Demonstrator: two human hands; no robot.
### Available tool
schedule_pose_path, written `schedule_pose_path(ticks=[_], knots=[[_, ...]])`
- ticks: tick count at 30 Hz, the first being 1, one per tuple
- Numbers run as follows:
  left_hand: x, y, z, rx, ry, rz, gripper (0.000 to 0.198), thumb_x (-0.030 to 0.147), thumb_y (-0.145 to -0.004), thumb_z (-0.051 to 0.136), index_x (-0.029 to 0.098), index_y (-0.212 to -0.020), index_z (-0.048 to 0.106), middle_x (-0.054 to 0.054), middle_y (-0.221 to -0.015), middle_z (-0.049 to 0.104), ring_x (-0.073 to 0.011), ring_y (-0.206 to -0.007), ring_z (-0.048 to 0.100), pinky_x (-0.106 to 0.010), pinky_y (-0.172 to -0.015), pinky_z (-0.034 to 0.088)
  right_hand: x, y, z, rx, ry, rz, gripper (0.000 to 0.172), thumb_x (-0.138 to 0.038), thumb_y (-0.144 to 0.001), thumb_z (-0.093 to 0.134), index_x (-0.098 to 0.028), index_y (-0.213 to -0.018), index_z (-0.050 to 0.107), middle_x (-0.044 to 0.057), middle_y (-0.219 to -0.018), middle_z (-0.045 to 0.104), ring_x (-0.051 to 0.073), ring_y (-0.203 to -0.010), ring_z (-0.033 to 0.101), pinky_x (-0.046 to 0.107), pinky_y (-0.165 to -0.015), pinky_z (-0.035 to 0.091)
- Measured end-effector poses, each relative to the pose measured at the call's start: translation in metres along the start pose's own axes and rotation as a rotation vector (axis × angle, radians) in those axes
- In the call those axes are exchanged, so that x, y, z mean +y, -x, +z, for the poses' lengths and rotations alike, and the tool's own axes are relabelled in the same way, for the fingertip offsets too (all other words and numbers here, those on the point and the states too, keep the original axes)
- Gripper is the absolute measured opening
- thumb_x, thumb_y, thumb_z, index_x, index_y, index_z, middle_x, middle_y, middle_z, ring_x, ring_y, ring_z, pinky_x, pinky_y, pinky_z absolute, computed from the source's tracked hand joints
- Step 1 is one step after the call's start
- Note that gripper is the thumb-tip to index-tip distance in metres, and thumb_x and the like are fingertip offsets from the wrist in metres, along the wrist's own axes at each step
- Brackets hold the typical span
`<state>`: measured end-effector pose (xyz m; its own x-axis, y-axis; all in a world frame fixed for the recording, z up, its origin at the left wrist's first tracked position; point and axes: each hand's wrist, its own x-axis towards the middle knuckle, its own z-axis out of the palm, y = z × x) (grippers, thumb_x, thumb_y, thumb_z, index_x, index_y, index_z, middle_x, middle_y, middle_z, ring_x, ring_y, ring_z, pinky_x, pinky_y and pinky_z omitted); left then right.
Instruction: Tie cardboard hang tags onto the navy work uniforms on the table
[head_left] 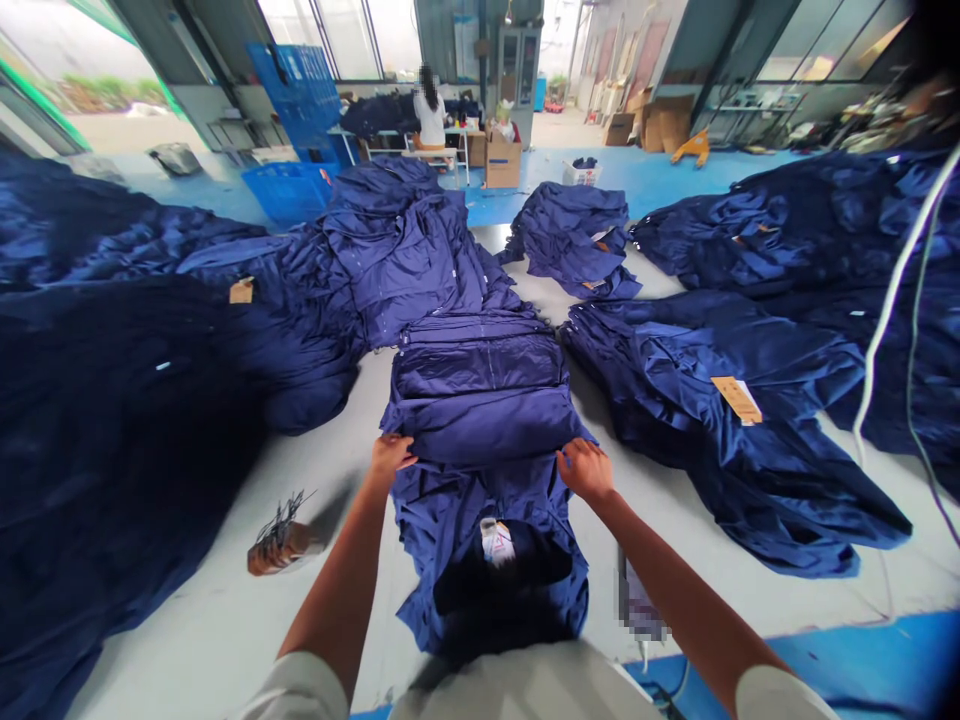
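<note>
While the left hand [394, 453] and the right hand [585, 468] grip its opposite side edges, the navy garment [491, 425] lies between them, folded crosswise from hand to hand, neither clearly nearer.

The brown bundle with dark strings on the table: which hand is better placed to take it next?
Probably the left hand: it is nearer, on the same side as the brown bundle. The right hand is across the navy garment, which both hands hold.
</note>
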<state>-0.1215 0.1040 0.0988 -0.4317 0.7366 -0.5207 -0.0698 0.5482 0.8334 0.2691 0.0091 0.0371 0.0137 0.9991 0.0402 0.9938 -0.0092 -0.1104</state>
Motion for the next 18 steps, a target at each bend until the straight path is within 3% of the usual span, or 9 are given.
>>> schedule_pose_path(ticks=[2,4,7,10,14,16,18], knots=[[-0.009,-0.003,-0.008,0.003,-0.206,-0.025,0.03,0.034,-0.096,0.068,0.014,-0.118,0.066,-0.01,-0.113,0.07,-0.0228,-0.099,0.069,-0.041,-0.085,0.06,0.0,-0.006,-0.005,0.084,-0.015,-0.011,0.038,-0.04,-0.103,0.044,-0.019,-0.114,0.073,0.016,-0.125,0.067,0.031,-0.113,0.059,0.041,-0.097,0.043],[-0.011,-0.005,-0.014,0.027,-0.369,0.02,0.021,0.027,-0.086,0.075,0.014,-0.101,0.07,-0.01,-0.097,0.073,-0.0274,-0.098,0.07,-0.04,-0.082,0.058,0.0,-0.013,-0.004,0.127,-0.038,-0.065,0.041,-0.043,-0.102,0.049,-0.02,-0.129,0.069,0.016,-0.141,0.061,0.033,-0.125,0.055,0.044,-0.105,0.04],[-0.011,-0.007,-0.019,0.105,-0.55,0.129,0.021,0.016,-0.065,0.08,0.017,-0.083,0.068,-0.014,-0.09,0.072,-0.0408,-0.111,0.067,-0.044,-0.087,0.053,0.002,-0.02,0.007,0.018,-0.068,-0.108,0.046,-0.046,-0.101,0.053,-0.021,-0.138,0.065,0.016,-0.149,0.057,0.033,-0.135,0.051,0.049,-0.114,0.036],[-0.011,-0.006,-0.02,0.164,-0.659,0.206,0.03,0.013,-0.056,0.079,0.018,-0.084,0.067,-0.019,-0.104,0.071,-0.0481,-0.124,0.059,-0.053,-0.099,0.047,0.005,-0.022,0.021,-0.042,-0.198,-0.055,0.043,-0.047,-0.098,0.059,-0.023,-0.132,0.069,0.015,-0.147,0.059,0.033,-0.133,0.054,0.049,-0.113,0.038],[-0.009,-0.011,-0.019,0.249,-0.687,0.279,0.045,0.016,-0.057,0.079,0.019,-0.1,0.065,-0.024,-0.134,0.06,-0.0511,-0.138,0.044,-0.061,-0.108,0.038,0.014,-0.037,0.024,0.056,-0.447,0.089,0.031,-0.045,-0.096,0.06,-0.02,-0.104,0.077,0.014,-0.123,0.071,0.029,-0.116,0.064,0.043,-0.107,0.045],[-0.003,-0.022,-0.018,0.278,-0.656,0.305,0.046,0.021,-0.064,0.079,0.02,-0.107,0.062,-0.023,-0.138,0.058,-0.0473,-0.141,0.044,-0.059,-0.11,0.038,0.022,-0.055,0.02,0.09,-0.485,0.149,0.032,-0.043,-0.097,0.056,-0.018,-0.094,0.076,0.014,-0.111,0.074,0.028,-0.111,0.066,0.042,-0.106,0.047],[0.008,-0.039,-0.016,0.262,-0.599,0.318,0.04,0.023,-0.074,0.078,0.018,-0.11,0.062,-0.021,-0.13,0.063,-0.04,-0.135,0.053,-0.051,-0.109,0.043,0.032,-0.079,0.015,0.116,-0.533,0.224,0.031,-0.041,-0.095,0.055,-0.018,-0.091,0.076,0.015,-0.107,0.075,0.029,-0.111,0.067,0.041,-0.105,0.048]])
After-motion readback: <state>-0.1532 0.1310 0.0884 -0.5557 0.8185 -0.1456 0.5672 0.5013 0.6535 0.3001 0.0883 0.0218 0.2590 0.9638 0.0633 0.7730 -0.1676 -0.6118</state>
